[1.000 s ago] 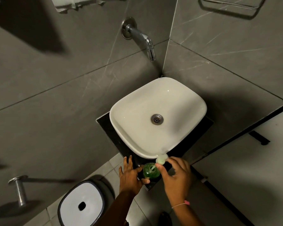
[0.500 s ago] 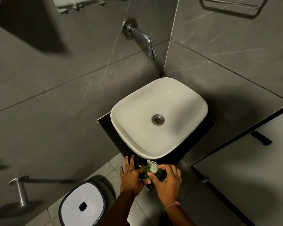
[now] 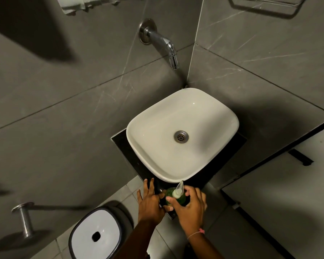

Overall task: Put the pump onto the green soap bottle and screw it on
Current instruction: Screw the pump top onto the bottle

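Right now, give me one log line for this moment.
pump on bottle | right hand at pump collar | left hand steadying bottle | by sink

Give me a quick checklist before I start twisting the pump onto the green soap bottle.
1. Pump sits on top of the green soap bottle: ok.
2. Left hand steadies the bottle's side: ok.
3. Right hand wraps around the pump collar: ok.
4. Bottle rests on the dark counter in front of the sink: ok.
5. Threads engaged squarely: cannot tell, hidden by fingers.
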Tool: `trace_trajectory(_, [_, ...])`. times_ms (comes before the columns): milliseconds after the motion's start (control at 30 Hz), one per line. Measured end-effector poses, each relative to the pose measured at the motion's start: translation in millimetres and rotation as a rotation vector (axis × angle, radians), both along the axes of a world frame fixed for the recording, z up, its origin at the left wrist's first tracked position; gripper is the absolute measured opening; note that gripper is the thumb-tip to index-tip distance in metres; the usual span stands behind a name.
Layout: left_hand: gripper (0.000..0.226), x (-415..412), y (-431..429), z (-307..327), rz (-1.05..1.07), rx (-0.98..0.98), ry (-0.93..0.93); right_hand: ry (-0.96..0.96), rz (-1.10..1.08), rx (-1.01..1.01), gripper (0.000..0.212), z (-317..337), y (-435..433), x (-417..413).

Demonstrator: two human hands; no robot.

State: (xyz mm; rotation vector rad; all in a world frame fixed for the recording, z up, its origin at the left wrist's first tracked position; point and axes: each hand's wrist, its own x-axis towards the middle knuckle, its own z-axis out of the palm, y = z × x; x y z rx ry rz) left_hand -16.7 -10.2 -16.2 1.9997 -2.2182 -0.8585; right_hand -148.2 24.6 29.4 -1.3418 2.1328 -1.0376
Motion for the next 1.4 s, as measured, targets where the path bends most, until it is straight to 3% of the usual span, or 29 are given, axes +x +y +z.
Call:
trace_trajectory(133, [0.048, -0.8, -0.5, 1.7, -0.022, -0.002, -0.030, -0.024, -0.014, -0.009, 0.032, -1.3, 1.0, -1.9])
trace_trajectory(367, [0.037, -0.1, 0.8, 2.4, -0.020, -0.006, -0.029, -0.037, -0.081, 0.079, 0.053, 0.9, -8.3, 9.5])
trace_trajectory(500, [0.048, -0.1, -0.1, 1.9, -0.045, -0.008, -0.044, -0.017, 0.014, 0.071, 0.046, -4.8, 0.2, 0.6])
trace_trajectory(600, [0.049, -0.3, -0.2, 1.9, -0.037, -0.005, -0.038, -0.002, -0.038, 0.071, 0.036, -3.0, -1.0, -0.1])
trace_trajectory(767, [0.037, 0.2, 0.6, 0.2, -0.038, -0.018, -0.047, 0.042, -0.063, 0.137, 0.053, 4.2, -9.4, 6.9])
trace_trajectory(933, [0.057, -0.2, 0.0, -1.4, -0.037, -0.011, -0.035, 0.054, 0.045, 0.085, 0.044, 0.3, -1.5, -5.5])
trace_trajectory(1000, [0.056, -0.8, 0.4, -1.6, -0.021, -0.008, -0.027, 0.044, -0.001, 0.098, 0.037, 3.1, -4.6, -3.7])
trace_trajectory(1100, [0.048, -0.2, 1.4, -2.5, -0.031, -0.017, -0.043, 0.038, -0.038, 0.138, 0.043, 7.3, -9.1, 2.2])
trace_trajectory(1267, [0.055, -0.7, 1.4, -1.9, -0.031, -0.017, -0.040, 0.029, 0.073, 0.080, 0.042, 3.2, -0.5, -5.7])
trace_trajectory(1400, [0.052, -2.2, 2.5, -1.4, -0.025, -0.022, -0.053, 0.027, 0.007, 0.095, 0.035, 6.2, -5.4, -2.9])
